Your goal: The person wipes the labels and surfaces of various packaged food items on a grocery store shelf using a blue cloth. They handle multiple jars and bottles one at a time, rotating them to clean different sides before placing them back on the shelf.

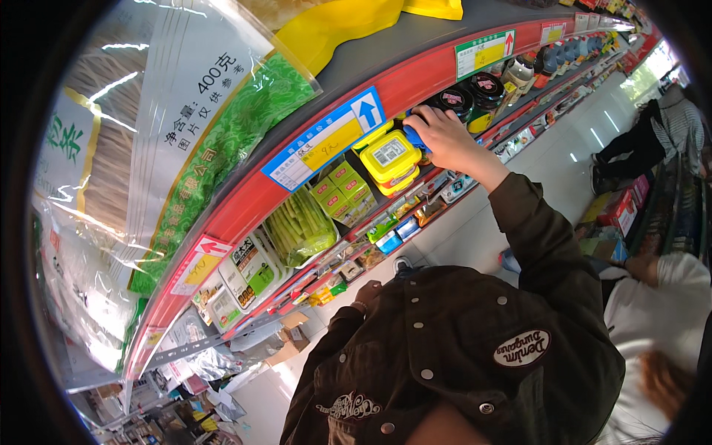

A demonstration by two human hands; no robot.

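My right hand [436,136] reaches onto a shelf below a red price rail. Its fingers are curled over a blue item [414,138], apparently a cloth, mostly hidden by the hand. Just left of it stands a yellow plastic tub [390,157] with a white label on its lid. Black-lidded jars [454,100] stand on the far side of the hand. My left hand [368,292] hangs low in front of my jacket, its fingers seemingly curled; whether it holds anything cannot be made out.
The red shelf rail [411,78] with price tags arches over the goods. Small green boxes [342,192], wrapped green stalks [300,228] and bottles [518,75] share the shelf. Lower shelves hold packets [409,227]. A person in a white top [656,317] is close on the right.
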